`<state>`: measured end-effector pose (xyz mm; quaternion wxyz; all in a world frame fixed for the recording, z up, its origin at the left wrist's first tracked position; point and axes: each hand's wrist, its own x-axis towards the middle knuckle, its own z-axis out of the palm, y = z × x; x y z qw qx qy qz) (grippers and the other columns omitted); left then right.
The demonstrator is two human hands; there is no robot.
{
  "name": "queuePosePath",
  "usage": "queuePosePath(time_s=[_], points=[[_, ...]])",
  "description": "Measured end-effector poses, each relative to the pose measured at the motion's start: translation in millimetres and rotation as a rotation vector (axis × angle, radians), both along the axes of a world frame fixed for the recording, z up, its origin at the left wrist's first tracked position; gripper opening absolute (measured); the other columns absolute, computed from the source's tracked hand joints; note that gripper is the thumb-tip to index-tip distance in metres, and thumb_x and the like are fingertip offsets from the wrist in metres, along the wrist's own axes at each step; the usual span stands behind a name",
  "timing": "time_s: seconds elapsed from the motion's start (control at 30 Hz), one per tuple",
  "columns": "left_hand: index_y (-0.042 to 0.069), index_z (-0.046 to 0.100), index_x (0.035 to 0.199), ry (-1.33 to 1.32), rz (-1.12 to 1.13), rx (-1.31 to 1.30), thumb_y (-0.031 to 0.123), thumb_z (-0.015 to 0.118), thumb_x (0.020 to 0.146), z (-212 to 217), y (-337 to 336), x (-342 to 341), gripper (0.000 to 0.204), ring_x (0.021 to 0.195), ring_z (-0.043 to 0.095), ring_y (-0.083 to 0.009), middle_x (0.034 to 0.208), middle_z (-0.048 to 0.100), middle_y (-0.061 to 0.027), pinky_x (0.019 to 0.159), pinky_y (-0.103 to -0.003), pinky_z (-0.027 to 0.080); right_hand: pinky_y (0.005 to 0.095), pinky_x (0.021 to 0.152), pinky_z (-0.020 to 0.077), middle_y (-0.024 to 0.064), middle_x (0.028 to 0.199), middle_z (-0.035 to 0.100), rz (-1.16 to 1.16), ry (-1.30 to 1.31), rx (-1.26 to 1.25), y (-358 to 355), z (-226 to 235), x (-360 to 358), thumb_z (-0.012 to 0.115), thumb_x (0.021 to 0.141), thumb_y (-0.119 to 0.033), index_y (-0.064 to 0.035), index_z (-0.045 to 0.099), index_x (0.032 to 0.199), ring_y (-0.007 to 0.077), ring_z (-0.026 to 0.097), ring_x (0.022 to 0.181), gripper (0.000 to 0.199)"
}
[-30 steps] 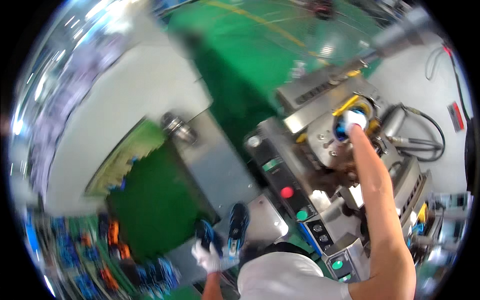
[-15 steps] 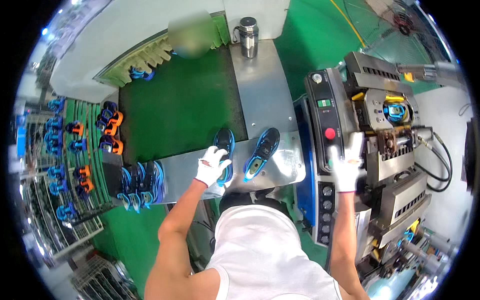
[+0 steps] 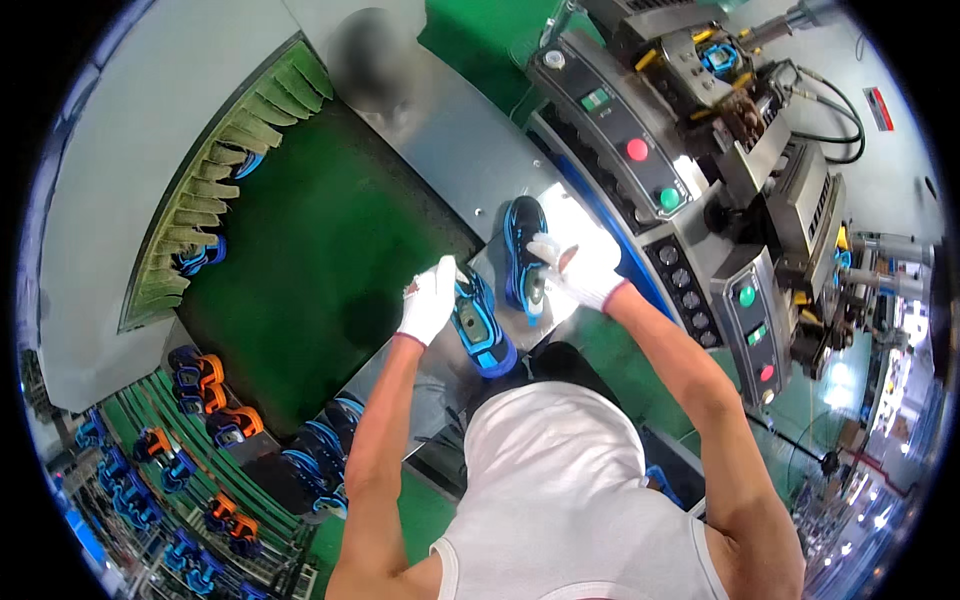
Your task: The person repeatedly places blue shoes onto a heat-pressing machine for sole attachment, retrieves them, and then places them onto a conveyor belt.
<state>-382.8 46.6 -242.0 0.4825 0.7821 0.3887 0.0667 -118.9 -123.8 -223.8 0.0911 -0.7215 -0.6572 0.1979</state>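
A black and blue shoe (image 3: 478, 322) is tilted in my gloved left hand (image 3: 430, 302), its opening facing me. The fingers are closed on its front left side, largely hidden from view. A second black and blue shoe (image 3: 523, 250) rests on the metal ledge (image 3: 425, 375), toe pointing away. Beside its opening is my gloved right hand (image 3: 582, 268), fingers apart and the tips at the shoe's right edge; whether they touch it I cannot tell.
On the right stands a press machine (image 3: 780, 200) with a button panel (image 3: 620, 130). A green conveyor belt (image 3: 330, 230) runs under a fringed tunnel opening (image 3: 225, 170). More blue shoes (image 3: 320, 450) stand at the ledge's left end, near a rack (image 3: 140, 420) of shoes.
My view has swung to the right. My right hand has come from the machine panel to the second shoe. The first shoe has been tilted up in my left hand.
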Motion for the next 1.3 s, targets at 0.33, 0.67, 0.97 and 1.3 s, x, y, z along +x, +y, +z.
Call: queuePosePath(time_s=[0.33, 0.67, 0.97, 1.3], points=[[0.014, 0.068, 0.115, 0.08, -0.399, 0.47, 0.024, 0.046, 0.104, -19.1, -4.4, -9.8, 0.027, 0.093, 0.07, -0.0351, 0.107, 0.072, -0.012, 0.078, -0.048, 0.056, 0.0426, 0.09, 0.0546, 0.0187, 0.109, 0.073, 0.153, 0.199, -0.102, 53.9, -6.0, 30.6, 0.064, 0.091, -0.011, -0.0065, 0.071, 0.117, 0.0371, 0.07, 0.102, 0.028], [0.009, 0.071, 0.103, 0.04, -0.265, 0.603, 0.025, 0.057, 0.101, -34.9, -48.4, -34.6, 0.021, 0.09, 0.067, -0.0345, 0.099, 0.069, -0.0122, 0.079, -0.047, 0.054, 0.0384, 0.089, 0.0574, 0.0141, 0.108, 0.077, -0.074, 0.367, -0.291, 74.5, 29.0, 21.7, 0.073, 0.082, -0.015, -0.0076, 0.077, 0.112, 0.0294, 0.073, 0.1, 0.032], [-0.008, 0.042, 0.144, 0.168, 0.38, -0.004, 0.026, 0.092, 0.072, -26.1, -137.4, -38.7, 0.094, 0.123, 0.056, -0.0417, 0.134, 0.051, -0.0259, 0.107, -0.048, 0.046, 0.0455, 0.106, 0.0505, 0.0281, 0.135, 0.061, -0.679, 0.416, 0.037, -4.0, -13.7, -60.1, 0.081, 0.078, -0.032, 0.0022, 0.042, 0.15, 0.0439, 0.062, 0.122, 0.089], [-0.001, 0.053, 0.129, 0.178, 0.264, -0.131, 0.02, 0.089, 0.074, -7.1, -56.7, 17.9, 0.069, 0.09, 0.067, -0.027, 0.108, 0.067, -0.0143, 0.079, -0.042, 0.058, 0.0364, 0.087, 0.0553, 0.0134, 0.103, 0.072, -1.361, 1.153, 0.188, -31.5, -22.7, -64.3, 0.087, 0.072, -0.036, 0.0027, 0.066, 0.116, 0.0242, 0.068, 0.094, 0.062]])
